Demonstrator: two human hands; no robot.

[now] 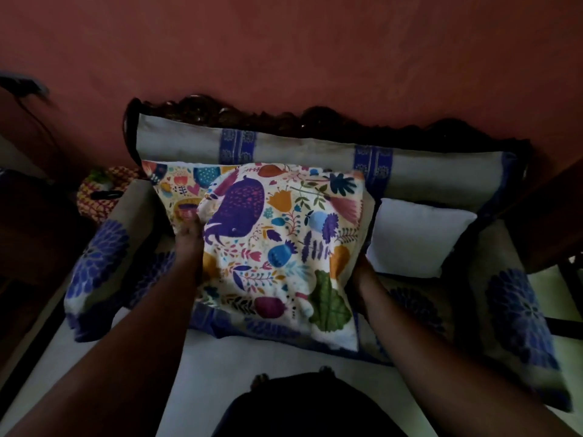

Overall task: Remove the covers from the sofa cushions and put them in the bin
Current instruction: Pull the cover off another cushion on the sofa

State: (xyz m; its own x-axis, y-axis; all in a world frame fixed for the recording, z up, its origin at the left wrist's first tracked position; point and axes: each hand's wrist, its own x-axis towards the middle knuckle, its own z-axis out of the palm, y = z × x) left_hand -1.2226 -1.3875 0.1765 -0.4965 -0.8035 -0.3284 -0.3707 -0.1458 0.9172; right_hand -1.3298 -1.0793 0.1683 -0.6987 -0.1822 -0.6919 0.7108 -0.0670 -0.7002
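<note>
A cushion in a bright floral cover with a purple animal print is held up over the sofa seat. My left hand grips its upper left edge. Only the wrist of my right hand shows at the cushion's right side; its fingers are hidden behind the fabric. A second cushion with the same floral cover leans behind it at the left. A bare white cushion lies on the seat to the right.
The sofa has a grey and blue back, carved dark wooden frame and blue flower-print armrests. A red patterned basket sits left of the sofa. A red wall stands behind.
</note>
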